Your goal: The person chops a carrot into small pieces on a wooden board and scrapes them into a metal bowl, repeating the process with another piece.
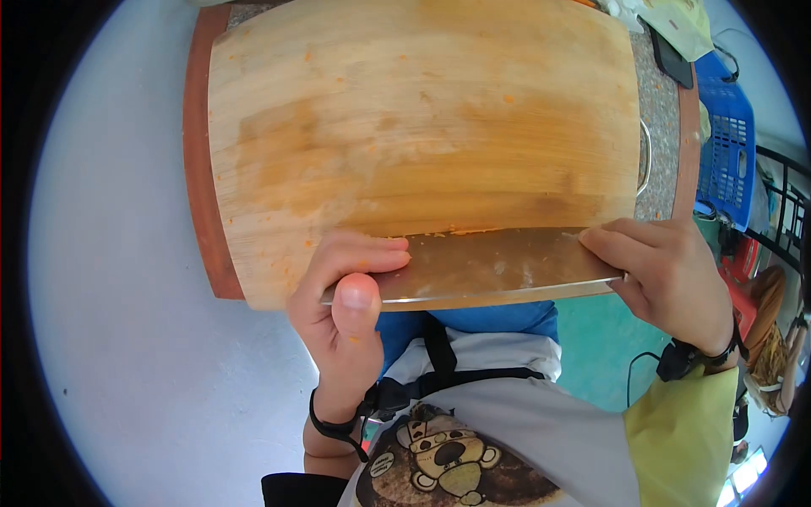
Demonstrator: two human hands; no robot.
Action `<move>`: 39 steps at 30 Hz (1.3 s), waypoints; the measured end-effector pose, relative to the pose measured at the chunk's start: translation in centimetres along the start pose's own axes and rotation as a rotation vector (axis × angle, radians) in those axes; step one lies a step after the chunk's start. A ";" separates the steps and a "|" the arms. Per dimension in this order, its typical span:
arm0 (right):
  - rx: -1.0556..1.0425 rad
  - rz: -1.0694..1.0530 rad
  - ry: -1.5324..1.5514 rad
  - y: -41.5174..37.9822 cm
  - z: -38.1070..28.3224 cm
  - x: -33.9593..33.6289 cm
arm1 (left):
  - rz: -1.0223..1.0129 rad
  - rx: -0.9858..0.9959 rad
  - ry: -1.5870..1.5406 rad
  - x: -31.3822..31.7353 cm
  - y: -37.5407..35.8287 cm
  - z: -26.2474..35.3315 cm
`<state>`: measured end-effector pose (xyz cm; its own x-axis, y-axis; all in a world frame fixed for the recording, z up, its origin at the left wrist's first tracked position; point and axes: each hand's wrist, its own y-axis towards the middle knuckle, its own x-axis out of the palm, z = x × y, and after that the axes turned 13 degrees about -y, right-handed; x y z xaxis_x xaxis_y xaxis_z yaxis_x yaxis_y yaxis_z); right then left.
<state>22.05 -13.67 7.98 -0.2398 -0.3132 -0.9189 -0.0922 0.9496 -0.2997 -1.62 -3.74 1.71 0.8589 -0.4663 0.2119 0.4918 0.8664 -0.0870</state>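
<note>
A wide metal cleaver blade (498, 264) lies across the near part of a wooden cutting board (422, 76), its long far edge against the wood. My left hand (342, 296) grips the blade's left end, fingers on top and thumb at the near edge. At the other end my right hand (672, 275) is closed around the cleaver, its fingers reaching onto the blade; the handle is hidden. A thin line of orange scraps (460, 231) sits along the far edge. Small orange bits and damp stains mark the board.
The board, with a metal handle (647, 156) on its right side, rests on a speckled table with a reddish-brown edge (203, 152). A dark phone (670, 57) lies at the back right. Beyond it stands a blue plastic basket (731, 144). A red stool (743, 287) is lower right.
</note>
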 end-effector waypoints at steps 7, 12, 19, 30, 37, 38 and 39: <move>0.012 0.020 0.000 0.1 -0.1 0.0 | -0.022 -0.020 0.005 -0.2 0.4 0.0; 0.013 0.052 -0.015 -0.3 -0.6 0.2 | 0.019 0.048 0.032 0.1 0.1 -0.5; 0.011 0.045 0.021 -0.2 -0.4 0.7 | 0.098 -0.065 0.009 -0.2 0.5 0.3; -0.026 0.127 -0.016 -1.1 -1.3 0.5 | 0.090 0.048 0.033 0.1 -1.1 0.9; -0.026 0.122 -0.004 -1.3 -1.4 0.6 | 0.065 0.033 0.030 -0.1 -1.2 1.0; -0.028 0.115 -0.008 -1.3 -1.4 0.6 | 0.057 0.032 0.044 -0.1 -1.3 1.0; -0.028 0.113 -0.006 -1.2 -1.4 0.6 | 0.057 0.029 0.044 -0.3 -1.4 1.1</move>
<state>20.72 -15.03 8.19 -0.2444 -0.2040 -0.9480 -0.0918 0.9781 -0.1868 -2.70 -4.61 2.83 0.8912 -0.4231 0.1639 0.4382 0.8962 -0.0692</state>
